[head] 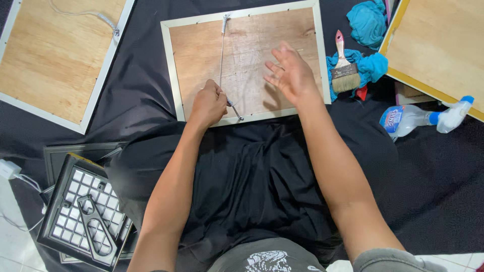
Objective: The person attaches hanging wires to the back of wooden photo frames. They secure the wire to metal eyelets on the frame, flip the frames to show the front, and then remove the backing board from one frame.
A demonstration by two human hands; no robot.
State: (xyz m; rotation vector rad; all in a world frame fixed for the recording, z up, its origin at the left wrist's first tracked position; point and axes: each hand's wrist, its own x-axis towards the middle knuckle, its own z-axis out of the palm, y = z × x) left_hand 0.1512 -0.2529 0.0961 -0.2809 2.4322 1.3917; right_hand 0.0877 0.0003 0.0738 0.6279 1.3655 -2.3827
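Left hand (207, 105) closed on the near end of a thin metal rod (222, 53) lying on the wooden panel of a white-framed board (242, 60). Right hand (291, 75) hovers open above the panel, fingers spread, holding nothing. Paintbrush (344, 65) lies just right of it. Risk: the rod may slip and scratch the panel.

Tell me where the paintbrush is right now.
In the head view, the paintbrush lies on a blue cloth on the person's right, just beyond the right edge of the wooden frame back, near the open right hand.
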